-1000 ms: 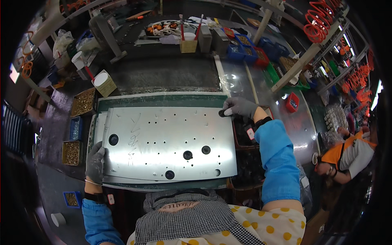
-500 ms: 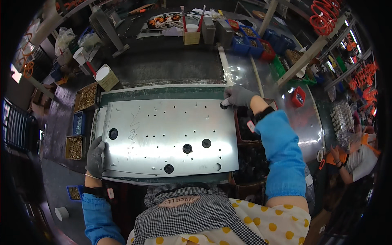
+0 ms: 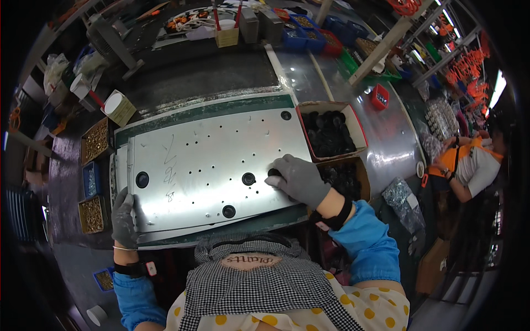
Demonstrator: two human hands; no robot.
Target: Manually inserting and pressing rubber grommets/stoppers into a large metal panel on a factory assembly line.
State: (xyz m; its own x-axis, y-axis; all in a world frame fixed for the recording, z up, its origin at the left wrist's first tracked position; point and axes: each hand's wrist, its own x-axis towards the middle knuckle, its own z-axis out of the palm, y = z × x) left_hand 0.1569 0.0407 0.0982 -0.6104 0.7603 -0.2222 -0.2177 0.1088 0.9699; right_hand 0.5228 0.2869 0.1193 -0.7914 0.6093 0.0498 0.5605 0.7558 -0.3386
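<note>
One perforated sheet-metal panel [image 3: 221, 194] lies flat above a green board [image 3: 265, 103], left hand [image 3: 125, 222] half-curled, apparently bracing its edge, right hand [image 3: 305, 181] fingers bent at a black grommet [image 3: 274, 172], both grips unclear.

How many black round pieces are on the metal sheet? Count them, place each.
5: a top-right piece, a left piece, a middle piece, a near-edge piece, and a fifth piece partly covered by the right hand, which may hide more.
</note>
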